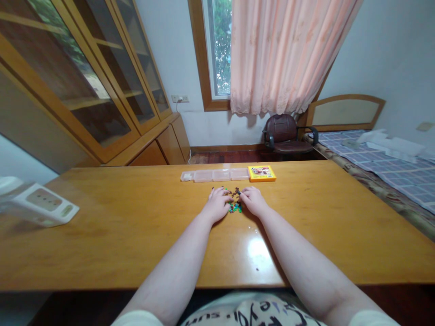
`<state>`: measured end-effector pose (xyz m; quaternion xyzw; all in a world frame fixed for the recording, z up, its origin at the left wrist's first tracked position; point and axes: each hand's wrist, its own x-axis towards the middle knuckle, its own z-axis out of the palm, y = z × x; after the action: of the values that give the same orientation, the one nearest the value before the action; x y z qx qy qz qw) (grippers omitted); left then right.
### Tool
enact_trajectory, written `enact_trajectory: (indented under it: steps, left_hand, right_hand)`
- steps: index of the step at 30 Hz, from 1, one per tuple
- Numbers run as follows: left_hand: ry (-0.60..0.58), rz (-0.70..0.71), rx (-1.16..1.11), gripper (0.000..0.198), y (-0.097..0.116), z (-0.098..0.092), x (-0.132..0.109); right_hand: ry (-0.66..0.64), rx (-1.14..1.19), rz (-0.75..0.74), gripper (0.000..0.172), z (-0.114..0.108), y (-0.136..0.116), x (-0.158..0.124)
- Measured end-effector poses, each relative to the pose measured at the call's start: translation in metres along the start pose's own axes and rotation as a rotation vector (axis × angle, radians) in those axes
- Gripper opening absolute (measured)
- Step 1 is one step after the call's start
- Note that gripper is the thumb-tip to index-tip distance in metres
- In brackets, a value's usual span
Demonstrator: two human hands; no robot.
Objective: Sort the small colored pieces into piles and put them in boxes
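Observation:
A small heap of tiny coloured pieces (234, 207), green, blue and dark, lies on the wooden table (136, 217) between my hands. My left hand (217, 203) rests beside the heap on its left, fingers curled down onto the pieces. My right hand (252, 200) rests on the heap's right, its fingertips pinched at a dark piece (237, 192) at the heap's far side. What each hand's fingers hold is too small to make out.
A row of clear plastic compartment boxes (215, 175) and a yellow box (261, 173) lie just beyond the heap. A white device (37, 204) sits at the table's left edge. A brown armchair (285, 136), a bed (390, 167) and a glass-door cabinet (102, 90) stand behind.

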<state>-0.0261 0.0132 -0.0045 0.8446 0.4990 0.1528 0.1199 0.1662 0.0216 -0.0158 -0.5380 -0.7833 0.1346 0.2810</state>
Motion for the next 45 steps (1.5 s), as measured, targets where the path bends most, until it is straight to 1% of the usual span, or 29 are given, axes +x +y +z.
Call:
enact_trajectory:
  steps: [2,4,7,11,16,20,24,26,29,33,37,39,42,45]
  left_hand:
    - [0.000,-0.004,0.007,0.033,0.0004,-0.0008,0.0001]
    - [0.027,-0.002,0.011,0.033,0.0014,-0.0027,0.0001]
    - [0.060,0.017,0.006,0.029,0.0029,-0.0060,0.0001]
    - [0.027,0.028,-0.001,0.026,0.0026,-0.0062,0.0000]
    - [-0.007,0.003,0.016,0.031,-0.0003,-0.0020,0.0000]
    - [-0.017,-0.008,0.032,0.035,0.0003,-0.0020,0.0000]
    - [-0.025,0.064,0.012,0.037,0.0030,-0.0041,-0.0005]
    - [-0.042,0.080,0.007,0.036,0.0043,-0.0046,-0.0007]
    - [-0.060,0.068,0.006,0.035,0.0055,-0.0045,-0.0007]
    - [-0.056,0.054,0.019,0.034,0.0047,-0.0040,-0.0003]
    - [-0.025,0.047,0.029,0.031,0.0030,-0.0035,-0.0005]
    - [-0.003,0.050,0.022,0.031,0.0030,-0.0038,-0.0009]
    - [0.003,0.085,0.006,0.033,0.0042,-0.0047,-0.0017]
    - [-0.028,0.112,0.006,0.034,0.0050,-0.0044,-0.0022]
  right_hand:
    - [0.015,-0.047,0.031,0.040,-0.0010,0.0000,0.0002]
    - [0.034,-0.066,0.050,0.040,-0.0018,0.0006,0.0004]
    - [0.025,-0.023,0.011,0.040,-0.0016,0.0016,0.0005]
    - [-0.004,0.039,-0.035,0.039,0.0001,0.0019,0.0002]
    - [0.024,0.056,0.001,0.039,0.0004,0.0025,0.0003]
    - [0.007,0.034,0.006,0.041,-0.0004,0.0016,-0.0002]
    - [-0.006,0.018,0.002,0.042,-0.0020,-0.0017,-0.0010]
    - [-0.012,-0.015,0.016,0.043,-0.0035,-0.0031,-0.0010]
    - [-0.008,-0.088,0.060,0.044,-0.0059,-0.0037,-0.0004]
    - [0.025,-0.110,0.087,0.047,-0.0063,-0.0020,0.0003]
    - [0.015,-0.054,0.017,0.046,-0.0035,-0.0007,0.0001]
    - [0.003,-0.051,0.004,0.044,-0.0029,-0.0008,0.0000]
    - [0.010,-0.091,0.039,0.044,-0.0037,-0.0010,0.0004]
    - [0.034,-0.144,0.093,0.046,-0.0051,-0.0007,0.0009]
